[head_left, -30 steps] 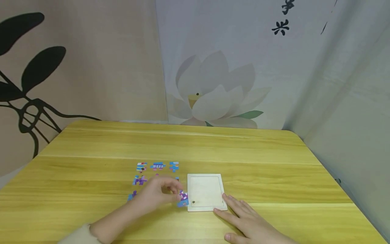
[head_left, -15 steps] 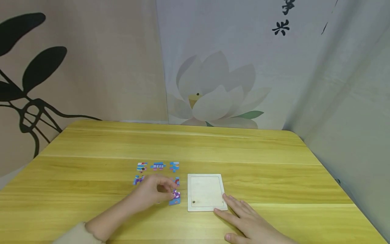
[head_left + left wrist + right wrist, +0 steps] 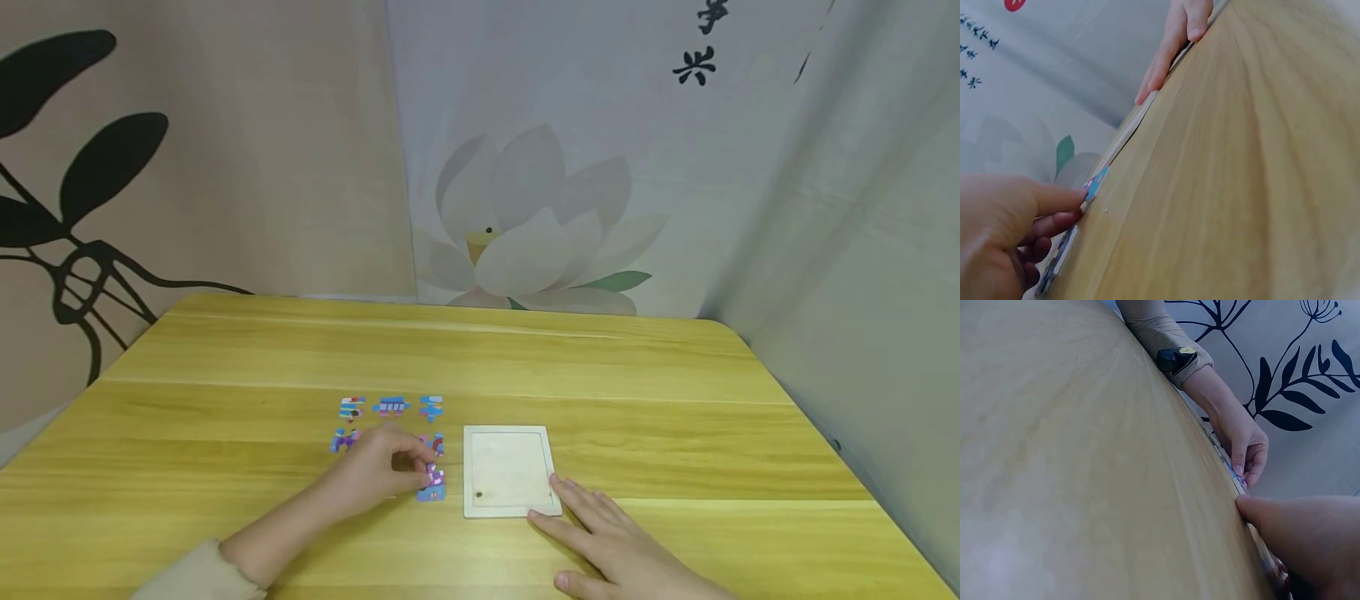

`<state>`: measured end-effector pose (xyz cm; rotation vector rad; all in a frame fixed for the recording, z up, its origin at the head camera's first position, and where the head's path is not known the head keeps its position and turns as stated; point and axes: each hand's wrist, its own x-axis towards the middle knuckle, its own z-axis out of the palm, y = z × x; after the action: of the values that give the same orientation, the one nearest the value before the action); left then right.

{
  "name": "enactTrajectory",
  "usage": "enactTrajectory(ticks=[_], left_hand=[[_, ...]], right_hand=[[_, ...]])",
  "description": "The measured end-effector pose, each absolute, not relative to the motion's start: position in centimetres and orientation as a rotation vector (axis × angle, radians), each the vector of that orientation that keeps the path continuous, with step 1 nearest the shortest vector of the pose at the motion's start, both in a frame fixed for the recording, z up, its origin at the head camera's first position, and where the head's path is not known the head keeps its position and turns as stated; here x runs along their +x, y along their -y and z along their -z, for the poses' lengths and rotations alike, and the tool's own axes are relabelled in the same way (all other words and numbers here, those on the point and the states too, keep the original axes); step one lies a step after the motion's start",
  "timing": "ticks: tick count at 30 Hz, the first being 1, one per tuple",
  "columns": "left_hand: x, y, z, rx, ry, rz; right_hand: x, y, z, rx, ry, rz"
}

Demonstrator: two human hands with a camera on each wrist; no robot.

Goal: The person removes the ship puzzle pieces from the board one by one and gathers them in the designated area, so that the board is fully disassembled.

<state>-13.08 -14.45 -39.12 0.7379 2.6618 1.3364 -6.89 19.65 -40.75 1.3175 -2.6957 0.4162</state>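
My left hand (image 3: 371,471) pinches a blue and purple jigsaw puzzle piece (image 3: 431,492) between thumb and forefinger, just left of a pale wooden puzzle tray (image 3: 510,467). In the left wrist view, the thumb lies on top of that piece (image 3: 1095,182), low at the table surface. Other puzzle pieces (image 3: 392,407) lie in rows around the left hand, which hides some of them. The tray is flat, square and bare inside, with a dark spot near its lower left corner. My right hand (image 3: 603,533) has its fingers spread, fingertips at the tray's lower right edge.
A yellowish wooden table (image 3: 675,417) carries everything and stretches to both sides. Behind it hangs a pale curtain (image 3: 300,167) printed with a lotus and dark leaves. Another pale curtain (image 3: 862,208) runs along the right side.
My left hand has moved the puzzle piece leftward, from the tray's left edge to beside the other pieces, then stayed nearly still. The right hand and tray keep their places.
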Motion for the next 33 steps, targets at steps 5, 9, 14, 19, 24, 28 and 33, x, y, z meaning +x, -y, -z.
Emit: enactTrajectory(ticks=[5, 9, 14, 19, 24, 28, 33], left_hand=[[-13.13, 14.21, 38.89, 0.809, -2.74, -1.23], [-12.93, 14.04, 38.77, 0.855, -2.84, -1.143], [-12.63, 14.02, 38.72, 0.862, -2.901, -1.111], [-12.56, 14.03, 38.63, 0.866, -2.875, -1.126], [-12.62, 14.01, 38.68, 0.889, -2.854, -1.139], [-12.69, 13.98, 38.78, 0.901, -2.844, -1.143], [-12.63, 14.02, 38.32, 0.859, -2.837, -1.144]], right_hand=[[-7.0, -19.7, 40.76, 1.324, 2.691, -0.405], [-7.02, -19.71, 40.82, 1.32, 2.694, -0.402], [-7.0, -19.69, 40.88, 1.315, 2.7, -0.413], [-7.01, -19.75, 40.89, 1.318, 2.704, -0.42], [-7.01, -19.81, 40.9, 1.321, 2.693, -0.414], [-6.97, -19.84, 40.9, 1.31, 2.691, -0.418], [-6.9, -19.72, 40.64, 1.274, 2.717, -0.435]])
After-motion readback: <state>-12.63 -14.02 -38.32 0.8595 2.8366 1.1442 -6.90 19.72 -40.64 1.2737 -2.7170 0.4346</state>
